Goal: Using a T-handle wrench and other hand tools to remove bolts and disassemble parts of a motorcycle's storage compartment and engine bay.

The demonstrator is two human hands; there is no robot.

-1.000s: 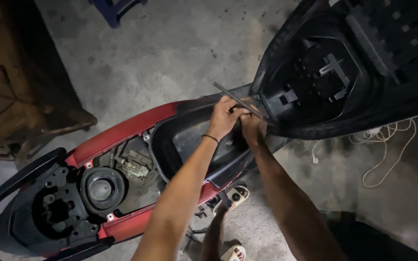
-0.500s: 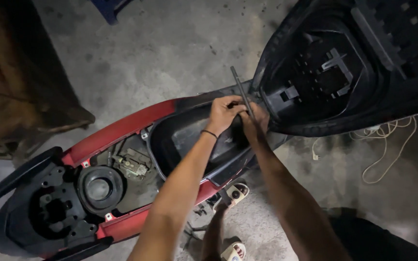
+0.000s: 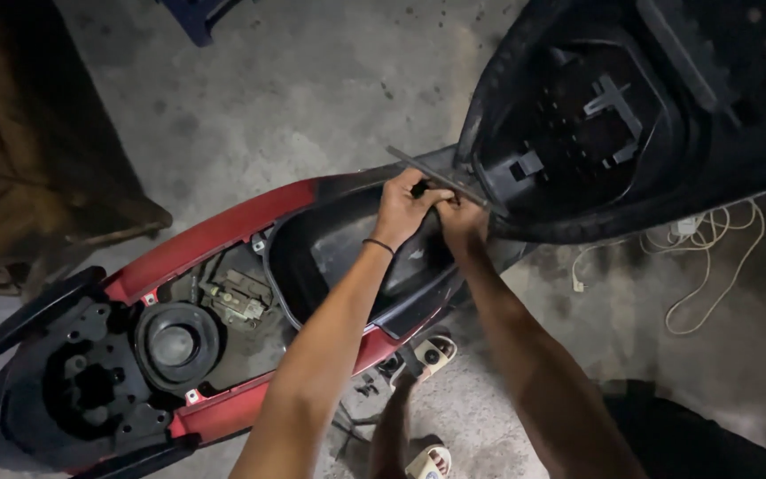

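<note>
— Where are the person's hands?
— Both meet at the seat hinge of the red scooter point(image 3: 214, 235), under the raised seat point(image 3: 631, 115). The left hand point(image 3: 405, 206) has its grip closed on a thin metal rod point(image 3: 441, 177).
— And the right hand point(image 3: 461, 217)?
— It touches the rod's lower end; its grip cannot be told.

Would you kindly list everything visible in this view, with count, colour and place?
scooter body: one, red and black, lower left to centre
raised seat: one, black, underside showing, upper right
storage tub: one, black, centre
thin rod: one, grey, at the seat hinge
cord: one, white, floor at right
wooden furniture: one, brown, left
sandals: two, pale, bottom centre
wristband: one, black, left wrist
left hand: on the rod
right hand: beside it at the hinge
</note>
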